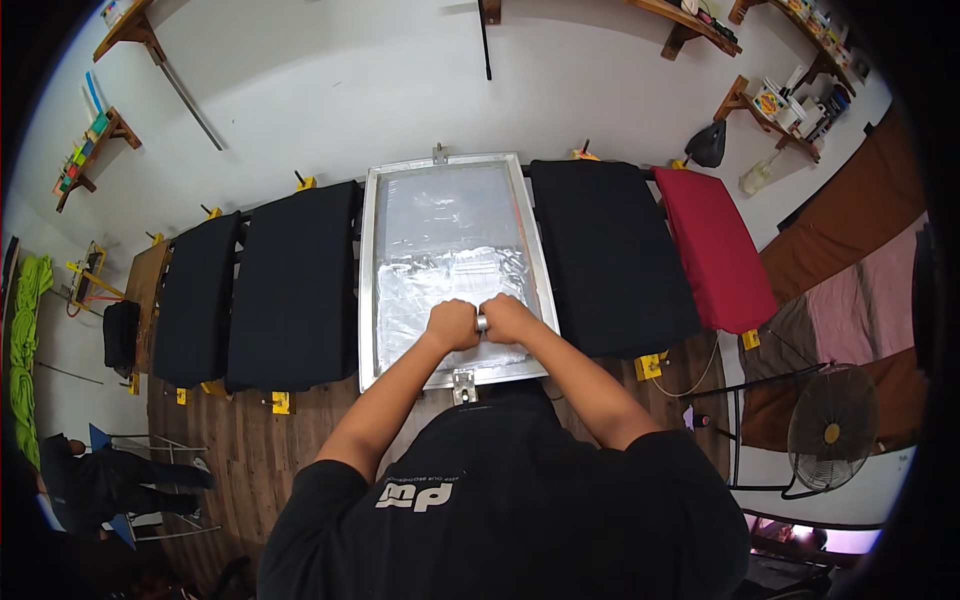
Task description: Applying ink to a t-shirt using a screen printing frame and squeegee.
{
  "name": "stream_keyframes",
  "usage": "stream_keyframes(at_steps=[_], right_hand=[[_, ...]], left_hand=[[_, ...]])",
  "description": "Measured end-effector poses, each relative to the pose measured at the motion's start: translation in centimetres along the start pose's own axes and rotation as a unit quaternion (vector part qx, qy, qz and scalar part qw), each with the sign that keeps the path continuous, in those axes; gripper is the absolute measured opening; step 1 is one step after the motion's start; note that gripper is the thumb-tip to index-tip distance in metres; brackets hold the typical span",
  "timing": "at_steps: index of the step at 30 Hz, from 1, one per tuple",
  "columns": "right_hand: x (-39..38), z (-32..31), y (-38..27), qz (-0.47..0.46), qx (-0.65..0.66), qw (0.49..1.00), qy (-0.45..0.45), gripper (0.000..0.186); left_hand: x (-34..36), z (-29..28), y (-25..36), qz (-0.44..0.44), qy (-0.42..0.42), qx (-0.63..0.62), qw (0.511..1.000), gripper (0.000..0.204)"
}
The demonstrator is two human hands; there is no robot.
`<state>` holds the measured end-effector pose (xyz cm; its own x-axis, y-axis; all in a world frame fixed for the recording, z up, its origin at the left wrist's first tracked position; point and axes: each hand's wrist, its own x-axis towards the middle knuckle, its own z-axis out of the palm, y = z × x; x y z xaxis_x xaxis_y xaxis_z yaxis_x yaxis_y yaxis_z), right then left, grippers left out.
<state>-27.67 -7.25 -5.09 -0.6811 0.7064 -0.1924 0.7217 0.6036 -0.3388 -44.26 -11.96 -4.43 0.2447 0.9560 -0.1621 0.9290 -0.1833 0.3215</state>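
A screen-printing frame point(368, 260) with a pale metal border lies before me, its long sides running away from me. The mesh point(440, 205) is grey at the far half. Glossy silvery-white ink point(410, 290) covers much of the near half. Over that part, both my fists press close together: my left hand point(453, 326) and my right hand point(508, 319) are closed on a squeegee point(482, 323). Only a short silvery piece of it shows between them; the rest is hidden under my fingers. Metal clamps point(464, 388) sit at the frame's near and far ends.
Black cloth-covered boards point(295, 285) flank the frame, with a red one point(712, 250) at the right. Shelves point(780, 125) hang on the wall. A standing fan point(832, 428) is at the right. Another person point(110, 485) sits at the lower left.
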Motion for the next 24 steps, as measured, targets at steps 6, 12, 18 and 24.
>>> stream_keyframes(at_steps=[6, 12, 18, 24], right_hand=[[-6.4, 1.6, -4.0, 0.025, 0.017, 0.999, -0.031, 0.020], [-4.0, -0.5, -2.3, -0.008, 0.035, 0.995, -0.098, 0.025], [-0.8, -1.7, -1.4, 0.036, 0.040, 0.998, 0.018, 0.022], [-6.5, 3.3, -3.4, 0.035, 0.023, 0.998, 0.056, 0.023]], left_hand=[[-6.2, 2.0, 1.9, 0.050, 0.009, -0.021, 0.999, 0.026], [-4.2, -0.9, 2.1, -0.033, -0.111, -0.048, 0.992, 0.026], [-0.9, 0.8, 0.2, -0.006, 0.050, -0.048, 0.998, 0.021], [-6.1, 4.1, 1.7, 0.063, 0.120, -0.064, 0.989, 0.022]])
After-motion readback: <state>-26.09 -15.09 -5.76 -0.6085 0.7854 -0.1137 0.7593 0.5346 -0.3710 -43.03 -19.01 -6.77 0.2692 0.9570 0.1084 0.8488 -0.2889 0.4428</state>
